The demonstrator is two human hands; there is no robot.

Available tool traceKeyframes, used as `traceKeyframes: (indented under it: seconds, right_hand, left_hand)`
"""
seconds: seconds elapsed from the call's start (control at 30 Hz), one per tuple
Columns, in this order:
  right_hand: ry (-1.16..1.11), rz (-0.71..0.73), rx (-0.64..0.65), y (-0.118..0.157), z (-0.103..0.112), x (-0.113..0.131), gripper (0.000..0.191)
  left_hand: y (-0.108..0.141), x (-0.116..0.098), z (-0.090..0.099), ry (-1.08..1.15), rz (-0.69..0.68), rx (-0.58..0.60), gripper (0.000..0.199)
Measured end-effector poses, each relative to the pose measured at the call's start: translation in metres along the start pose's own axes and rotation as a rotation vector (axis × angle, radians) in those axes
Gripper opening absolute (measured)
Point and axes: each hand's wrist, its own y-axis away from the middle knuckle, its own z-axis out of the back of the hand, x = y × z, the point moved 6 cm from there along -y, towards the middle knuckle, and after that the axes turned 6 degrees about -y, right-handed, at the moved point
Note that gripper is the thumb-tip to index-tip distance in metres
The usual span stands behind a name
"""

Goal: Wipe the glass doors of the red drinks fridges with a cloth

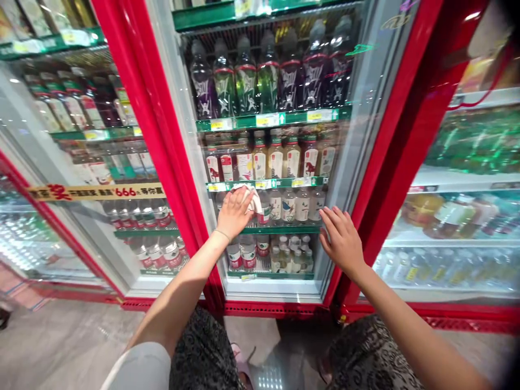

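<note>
My left hand (pixel 233 210) presses a white cloth (pixel 255 201) against the glass door (pixel 345 146) of a red-framed drinks fridge, its fingers over the cloth. Part of the cloth is hidden under the palm. To the right, my right hand (pixel 341 239) is open, with fingers stretched upward at the right side of the same door and nothing in it. Behind the glass, near both hands, stand labelled bottles (pixel 288 207) on a green-edged shelf (pixel 280 230).
Dark-capped bottles (pixel 246 81) fill a higher shelf. Another glass-fronted fridge section (pixel 97 162) with a yellow printed strip (pixel 97 192) stands at left. Bottles on white shelves (pixel 442 244) are at right. Below lies a grey floor (pixel 73 336), with my shoe (pixel 240 360) close to the fridge base.
</note>
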Motion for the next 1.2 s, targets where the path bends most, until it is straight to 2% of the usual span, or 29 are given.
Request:
traceKeyframes:
  seconds: [0.1,0.2,0.3,0.43,0.53,0.63,0.83,0.97,1.1,1.2]
  right_hand:
    - [-0.037,0.029,0.012,-0.012,-0.014,0.018,0.08]
    - [-0.062,0.043,0.035,-0.016,-0.024,0.027,0.081]
    - [-0.066,0.043,0.056,-0.01,-0.031,0.027,0.08]
    - [-0.066,0.037,0.062,0.005,-0.037,0.02,0.079]
    - [-0.061,0.03,0.059,0.015,-0.04,0.011,0.079]
    - [-0.045,0.0,0.054,0.023,-0.043,-0.001,0.078]
    - [0.009,-0.078,0.045,0.046,-0.04,-0.043,0.082]
    - [0.07,-0.115,0.041,0.067,-0.027,-0.076,0.083]
    - [0.094,-0.168,0.054,0.086,-0.008,-0.1,0.082]
    - [0.093,-0.209,0.039,0.093,0.008,-0.108,0.081]
  left_hand:
    - [0.031,0.045,-0.002,-0.028,0.133,0.013,0.061]
    - [0.053,0.059,-0.01,-0.03,0.251,0.007,0.063]
    - [0.075,0.049,-0.024,-0.014,0.381,-0.021,0.064]
    - [0.102,0.012,-0.052,0.025,0.446,-0.002,0.064]
    - [0.106,-0.016,-0.065,0.017,0.474,-0.011,0.068]
    - [0.089,-0.048,-0.072,0.015,0.428,-0.011,0.069]
    - [0.023,-0.132,-0.072,0.047,0.229,-0.011,0.066]
    - [-0.024,-0.199,-0.067,0.09,0.038,-0.041,0.07]
    - [-0.066,-0.263,-0.065,0.15,-0.116,0.0,0.07]
    - [-0.083,-0.29,-0.063,0.176,-0.168,0.039,0.068]
